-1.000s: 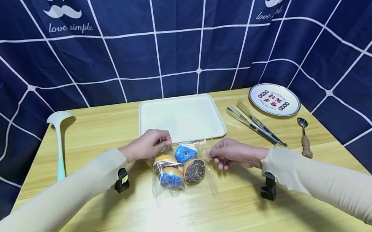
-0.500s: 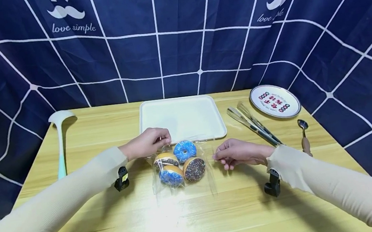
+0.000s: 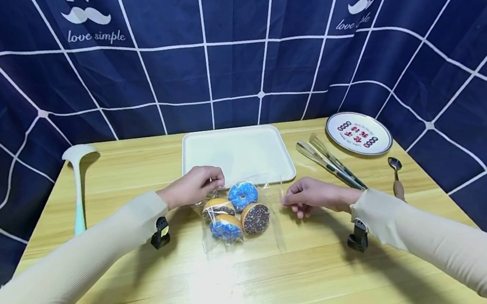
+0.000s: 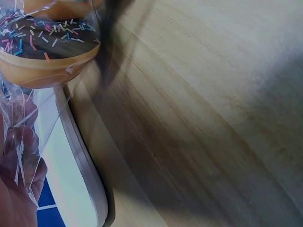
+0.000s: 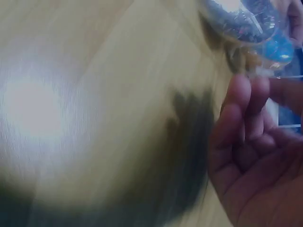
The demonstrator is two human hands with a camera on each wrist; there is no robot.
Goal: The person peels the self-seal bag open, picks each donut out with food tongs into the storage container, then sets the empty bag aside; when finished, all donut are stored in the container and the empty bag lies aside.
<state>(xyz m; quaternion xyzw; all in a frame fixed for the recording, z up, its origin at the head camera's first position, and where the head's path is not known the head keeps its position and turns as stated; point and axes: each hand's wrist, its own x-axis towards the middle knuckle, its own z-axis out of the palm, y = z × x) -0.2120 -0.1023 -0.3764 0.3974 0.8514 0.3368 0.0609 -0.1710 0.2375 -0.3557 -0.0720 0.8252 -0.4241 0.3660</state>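
Several donuts, blue-iced (image 3: 243, 195) and chocolate-iced (image 3: 255, 219) with sprinkles, sit inside a clear plastic bag (image 3: 275, 236) in the middle of the head view. My left hand (image 3: 195, 185) grips the bag's far left corner; in the left wrist view its fingers (image 4: 28, 142) are bunched in the crinkled film beside a chocolate-iced donut (image 4: 52, 42). At the bag's right edge, my right hand (image 3: 318, 196) pinches the film between thumb and forefinger. The right wrist view shows these fingertips (image 5: 239, 90) together, though the thin film there is hard to make out.
A white tray (image 3: 239, 152) lies just beyond the bag. Tongs (image 3: 328, 162), a round plate (image 3: 358, 134) and a spoon (image 3: 396, 177) are on the right of the wooden table (image 3: 151, 293). A ladle (image 3: 78, 186) lies at the left.
My right hand has moved a little to the right, away from the donuts, along with the bag's right edge. My left hand has stayed almost where it was.
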